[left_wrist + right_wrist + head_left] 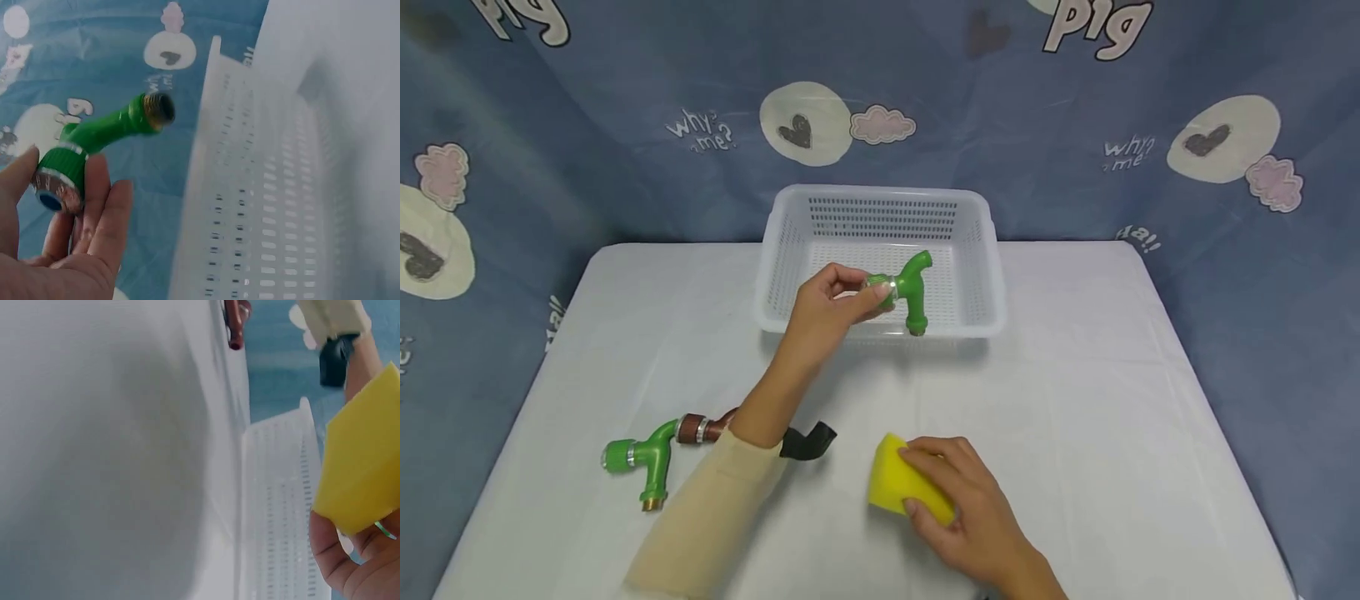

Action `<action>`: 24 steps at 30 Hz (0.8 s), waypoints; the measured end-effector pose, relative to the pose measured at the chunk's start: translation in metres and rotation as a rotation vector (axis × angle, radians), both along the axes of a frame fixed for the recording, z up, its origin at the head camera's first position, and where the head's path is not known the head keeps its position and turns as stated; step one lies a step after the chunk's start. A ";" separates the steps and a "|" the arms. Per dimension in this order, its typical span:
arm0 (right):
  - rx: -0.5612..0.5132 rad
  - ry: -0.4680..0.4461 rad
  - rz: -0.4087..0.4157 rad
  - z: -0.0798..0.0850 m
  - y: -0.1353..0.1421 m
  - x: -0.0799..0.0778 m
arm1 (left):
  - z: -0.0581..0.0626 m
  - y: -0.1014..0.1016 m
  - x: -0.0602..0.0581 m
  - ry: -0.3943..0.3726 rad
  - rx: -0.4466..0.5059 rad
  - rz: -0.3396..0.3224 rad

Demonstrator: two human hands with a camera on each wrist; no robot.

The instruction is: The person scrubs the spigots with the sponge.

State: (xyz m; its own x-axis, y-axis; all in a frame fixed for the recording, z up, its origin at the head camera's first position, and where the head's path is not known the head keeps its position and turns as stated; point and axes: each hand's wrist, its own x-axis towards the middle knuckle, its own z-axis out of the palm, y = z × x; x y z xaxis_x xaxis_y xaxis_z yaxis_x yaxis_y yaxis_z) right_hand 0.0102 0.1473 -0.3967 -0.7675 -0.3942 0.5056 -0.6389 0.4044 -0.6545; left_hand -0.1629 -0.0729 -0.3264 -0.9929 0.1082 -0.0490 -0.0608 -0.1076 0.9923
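Tabletop (1112, 400) — basket (967, 323) near left hand (829, 305) gripping green tap (913, 287).

Blue backdrop (887, 50), printed words "pig" (1097, 29), "why? me?" (700, 131), "Ha!!" (1138, 237), pale letters

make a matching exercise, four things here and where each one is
1. white perforated rectangular plastic basket
2. glossy green tap nearer the basket
3. yellow block-shaped foam sponge
4. reddish-brown tap

A. gripped by the right hand
B. lying beside a second green tap
C. far side of the white-covered table
D. pinched by the left hand

Pairs: 1-C, 2-D, 3-A, 4-B
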 end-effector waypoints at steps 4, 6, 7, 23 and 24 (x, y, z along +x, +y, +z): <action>0.008 -0.025 -0.029 -0.007 0.002 0.006 | -0.008 0.015 -0.027 -0.013 -0.059 0.021; 0.008 -0.026 -0.040 -0.011 0.003 0.009 | -0.014 0.022 -0.036 -0.005 -0.135 0.033; 0.000 -0.023 -0.042 -0.013 0.003 0.009 | -0.017 0.026 -0.040 0.000 -0.192 0.035; -0.065 -0.095 -0.096 -0.013 0.002 0.007 | -0.035 0.052 -0.090 -0.146 -0.913 -0.325; -0.067 -0.094 -0.098 -0.013 0.002 0.007 | -0.036 0.055 -0.094 -0.147 -0.936 -0.342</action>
